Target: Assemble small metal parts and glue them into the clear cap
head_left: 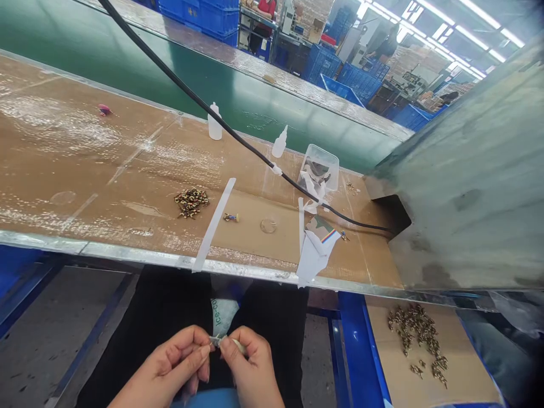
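Observation:
Over the lap, below the table's front edge, my left hand (181, 362) and my right hand (250, 362) meet fingertip to fingertip. Between them is a small pale item (216, 340), mostly covered by the fingers, so its shape cannot be made out. Both hands are closed in a pinch on it. On the table ahead, a small figure-like piece (230, 217) lies on a taped cardboard sheet (255, 243), left of a clear round disc (268, 225). A pile of small dark and gold pieces (191, 203) sits left of the sheet.
Two white bottles (215, 126) (279, 144) and a clear tub (334, 164) stand at the table's back. A black cable (182, 85) crosses above. White cloth (314, 258) lies at the front edge. More metallic pieces (419, 331) lie on cardboard at lower right. A person (264, 11) is far off.

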A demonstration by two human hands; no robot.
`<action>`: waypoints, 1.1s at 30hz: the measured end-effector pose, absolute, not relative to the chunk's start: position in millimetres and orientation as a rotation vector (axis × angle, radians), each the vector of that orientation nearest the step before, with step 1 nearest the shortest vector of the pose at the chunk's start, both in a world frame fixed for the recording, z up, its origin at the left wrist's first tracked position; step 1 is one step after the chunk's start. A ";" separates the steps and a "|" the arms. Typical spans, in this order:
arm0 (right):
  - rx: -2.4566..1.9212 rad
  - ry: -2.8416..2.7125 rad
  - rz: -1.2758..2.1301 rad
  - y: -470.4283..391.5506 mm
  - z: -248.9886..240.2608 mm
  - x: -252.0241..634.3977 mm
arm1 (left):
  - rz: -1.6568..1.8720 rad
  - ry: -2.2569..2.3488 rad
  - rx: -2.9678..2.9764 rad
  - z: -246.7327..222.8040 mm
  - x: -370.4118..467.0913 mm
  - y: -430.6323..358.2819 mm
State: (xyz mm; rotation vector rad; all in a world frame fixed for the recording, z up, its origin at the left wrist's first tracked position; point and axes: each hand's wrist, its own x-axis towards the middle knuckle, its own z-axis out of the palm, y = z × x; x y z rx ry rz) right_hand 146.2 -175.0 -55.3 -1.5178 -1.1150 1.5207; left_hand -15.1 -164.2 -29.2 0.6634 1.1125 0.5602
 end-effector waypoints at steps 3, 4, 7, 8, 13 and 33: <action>-1.512 -0.990 1.579 -178.5 -62.4 141.4 | 0.574 1.098 0.580 -34.1 -14.6 -166.2; -1.511 -0.959 1.597 -178.9 -64.1 141.0 | 0.579 1.095 0.557 -34.9 -14.3 -166.8; -1.518 -0.820 1.613 -177.0 -69.8 148.3 | 0.594 1.086 0.469 -35.6 -15.6 -171.1; -1.541 -0.722 1.582 -175.9 -72.2 153.8 | 0.597 1.078 0.430 -35.6 -17.2 -173.4; -1.625 -0.555 1.489 -177.2 -79.2 175.2 | 0.633 1.151 0.304 -33.3 -24.9 -180.0; -1.567 -1.228 1.462 -180.4 -52.4 146.3 | 0.541 1.167 0.723 -25.8 -14.9 -164.4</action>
